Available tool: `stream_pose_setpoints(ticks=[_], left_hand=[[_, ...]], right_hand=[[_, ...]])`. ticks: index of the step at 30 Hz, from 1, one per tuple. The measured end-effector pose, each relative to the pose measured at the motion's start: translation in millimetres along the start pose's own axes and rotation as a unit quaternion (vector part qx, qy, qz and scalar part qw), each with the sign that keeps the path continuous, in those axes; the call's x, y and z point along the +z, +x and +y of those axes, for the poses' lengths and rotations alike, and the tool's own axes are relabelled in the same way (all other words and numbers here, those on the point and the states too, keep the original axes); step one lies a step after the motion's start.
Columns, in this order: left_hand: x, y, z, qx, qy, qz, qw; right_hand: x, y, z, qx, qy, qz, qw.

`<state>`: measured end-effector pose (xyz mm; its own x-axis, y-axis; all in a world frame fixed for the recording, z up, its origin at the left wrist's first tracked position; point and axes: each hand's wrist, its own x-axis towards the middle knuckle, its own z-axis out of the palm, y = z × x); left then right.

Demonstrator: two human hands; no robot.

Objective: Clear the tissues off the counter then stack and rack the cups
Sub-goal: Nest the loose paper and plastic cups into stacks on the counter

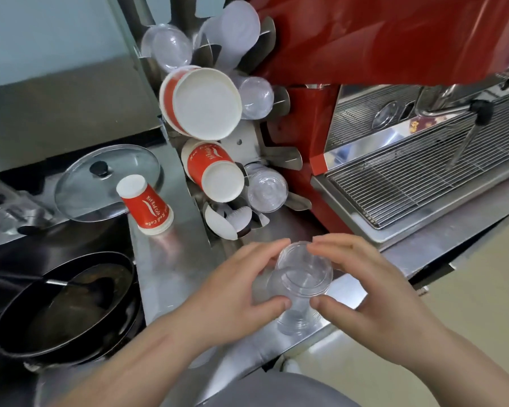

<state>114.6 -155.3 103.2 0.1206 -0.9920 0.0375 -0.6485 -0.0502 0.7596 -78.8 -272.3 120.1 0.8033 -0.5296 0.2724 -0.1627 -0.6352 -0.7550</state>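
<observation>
A stack of clear plastic cups (pixel 301 286) is held between both hands just above the steel counter (pixel 171 274). My left hand (pixel 232 292) grips its left side and my right hand (pixel 362 286) its right side, fingers curled around the rim. One red paper cup (pixel 146 205) stands upside down on the counter to the left. The metal cup rack (pixel 247 148) behind holds red paper cup stacks (pixel 202 102) (pixel 215 173), clear cups (pixel 266 190) and white lids (pixel 227 223). No tissues are visible.
A red espresso machine (pixel 365 39) with a wire drip tray (pixel 409 183) fills the right. A glass pot lid (pixel 106 180) and a black frying pan (pixel 65 304) sit on the stove to the left. The counter's front edge runs below my hands.
</observation>
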Motion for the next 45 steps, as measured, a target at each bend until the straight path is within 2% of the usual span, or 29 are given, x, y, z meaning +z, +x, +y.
stream_pose_setpoints(ticks=[11,21,28,45], left_hand=[[42.3,-1.6,-19.9,-0.084,0.006,-0.002,0.996],[64.8,-2.9,-33.4,-0.147,-0.026,0.005,0.989],[67.5,-3.5,-33.2,-0.158,-0.045,0.021,0.986],[71.9,-11.9,-39.7,-0.167,-0.049,0.005,0.985]], right_hand=[[18.6,-15.6,48.9,0.034,-0.006,-0.061,0.998],[35.8,-20.1,72.0,0.043,0.014,-0.081,0.996],[34.3,-19.6,75.6,0.063,0.02,-0.104,0.992],[33.0,-16.5,69.0,0.115,0.005,-0.131,0.985]])
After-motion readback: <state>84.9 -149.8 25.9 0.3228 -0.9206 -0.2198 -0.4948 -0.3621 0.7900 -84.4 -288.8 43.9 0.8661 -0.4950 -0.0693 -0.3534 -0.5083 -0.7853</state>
